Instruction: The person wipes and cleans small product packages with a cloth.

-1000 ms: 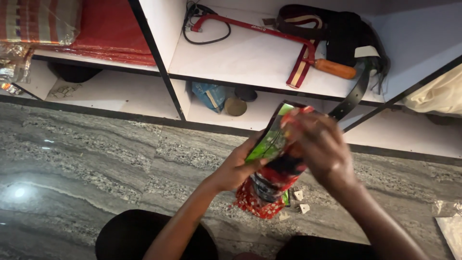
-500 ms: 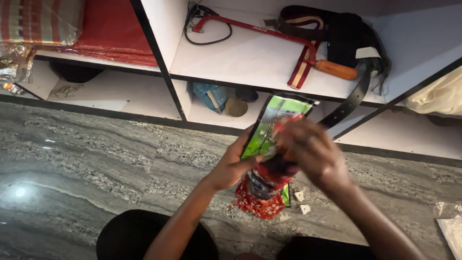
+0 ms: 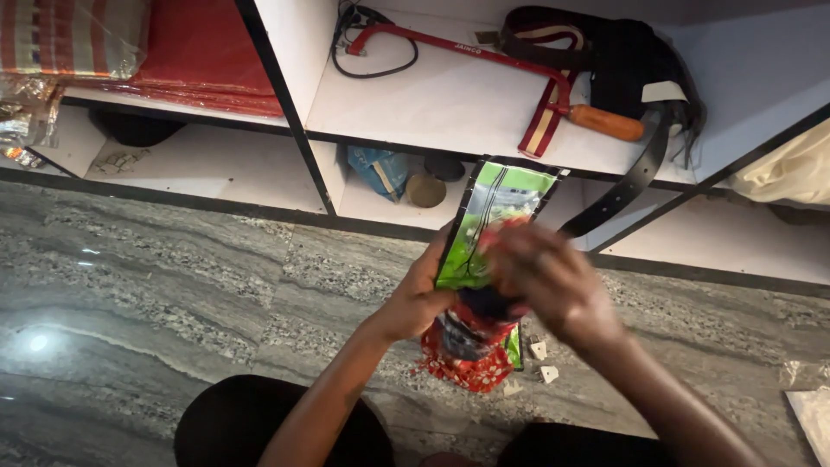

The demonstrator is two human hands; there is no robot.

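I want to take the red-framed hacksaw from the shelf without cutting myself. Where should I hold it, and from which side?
Grip the hacksaw by its orange handle, coming from the open front of the white shelf. The handle lies at the right end, angled toward the shelf edge, away from the blade. A black belt lies close beside it, so reach in carefully.

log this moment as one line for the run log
left hand: grips green packet | right hand: on packet front, blurred | red wrapper: beneath packet | floor: grey stone | hacksaw: on shelf
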